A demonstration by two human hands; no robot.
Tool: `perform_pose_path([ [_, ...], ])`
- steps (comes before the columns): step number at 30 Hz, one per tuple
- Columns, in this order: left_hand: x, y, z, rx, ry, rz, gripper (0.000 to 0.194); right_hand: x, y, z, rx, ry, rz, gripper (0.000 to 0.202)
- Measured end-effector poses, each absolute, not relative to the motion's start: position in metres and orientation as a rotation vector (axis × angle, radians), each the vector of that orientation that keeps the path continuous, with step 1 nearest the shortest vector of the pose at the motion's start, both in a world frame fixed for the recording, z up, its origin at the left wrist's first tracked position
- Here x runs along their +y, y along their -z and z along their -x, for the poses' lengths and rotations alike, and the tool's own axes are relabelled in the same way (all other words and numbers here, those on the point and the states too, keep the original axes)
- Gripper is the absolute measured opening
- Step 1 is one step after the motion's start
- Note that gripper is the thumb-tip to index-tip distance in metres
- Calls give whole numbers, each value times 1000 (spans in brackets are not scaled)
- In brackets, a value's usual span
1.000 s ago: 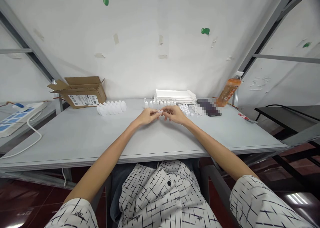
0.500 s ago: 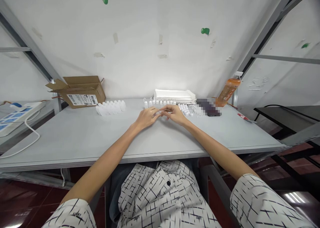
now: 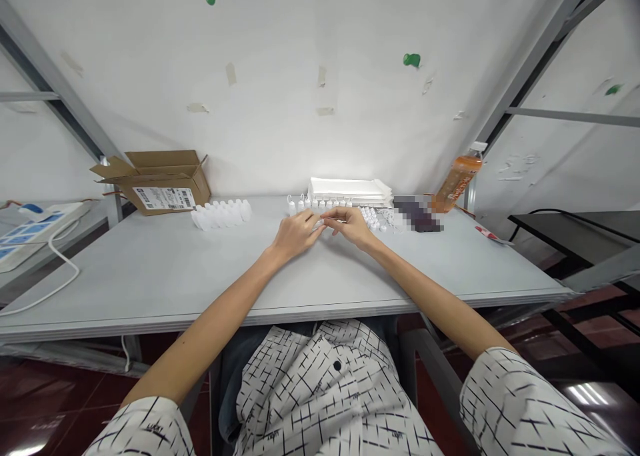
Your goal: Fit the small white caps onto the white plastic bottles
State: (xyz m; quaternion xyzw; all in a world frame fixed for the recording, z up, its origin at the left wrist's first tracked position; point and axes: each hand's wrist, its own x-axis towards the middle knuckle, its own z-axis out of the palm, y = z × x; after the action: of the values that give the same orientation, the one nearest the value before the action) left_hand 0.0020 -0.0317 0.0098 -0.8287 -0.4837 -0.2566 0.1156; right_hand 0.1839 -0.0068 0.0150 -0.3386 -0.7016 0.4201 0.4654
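My left hand (image 3: pixel 295 233) and right hand (image 3: pixel 353 225) pinched a small white piece (image 3: pixel 320 224) together over the grey table (image 3: pixel 150 269), facing a white wall (image 3: pixel 300 76).

Small white piece (image 3: pixel 320 223) (too tiny to identify) sits between both hands' fingertips, low over the table.

Scene is lit brightly & evenly from above; soft shadows only. Glare is seen on the pale grey matte tabletop (image 3: pixel 150 269) nr the stacked white sheets (image 3: pixel 347 189). Strong wide-angle bending is seen at edges. A dark object is pixelated. Focus is sharp overall.
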Motion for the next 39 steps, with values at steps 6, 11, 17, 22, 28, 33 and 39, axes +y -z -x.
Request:
perform_pose_path([
  [6, -32, -11, -4, -1503, 718, 2437, 32, -8, -16, -183, -1787, -950, 818, 24],
  [11, -31, -14, -1, -1496, 694, 2465, 32, -11, -20, -185, -1831, -916, 810, 22],
  [17, -32, -14, -2, -1437, 697, 2458, 33, -10, -20, -186, -1775, -968, 814, 20],
  [22, -30, -11, -2, -1394, 707, 2460, 31, -8, -20, -186, -1764, -996, 848, 23],
  [28, -26, -6, 0, -1397, 818, 2478, 32, -7, -19, -186, -1746, -996, 846, 27],
  [33, -24, -13, 4, -1531, 1151, 2613, 39, -3, -20, -188, -1717, -896, 830, 21],
  [39, -25, -24, 10, -1641, 1332, 2919, 35, -1, -19, -192, -1783, -950, 846, 28],
])
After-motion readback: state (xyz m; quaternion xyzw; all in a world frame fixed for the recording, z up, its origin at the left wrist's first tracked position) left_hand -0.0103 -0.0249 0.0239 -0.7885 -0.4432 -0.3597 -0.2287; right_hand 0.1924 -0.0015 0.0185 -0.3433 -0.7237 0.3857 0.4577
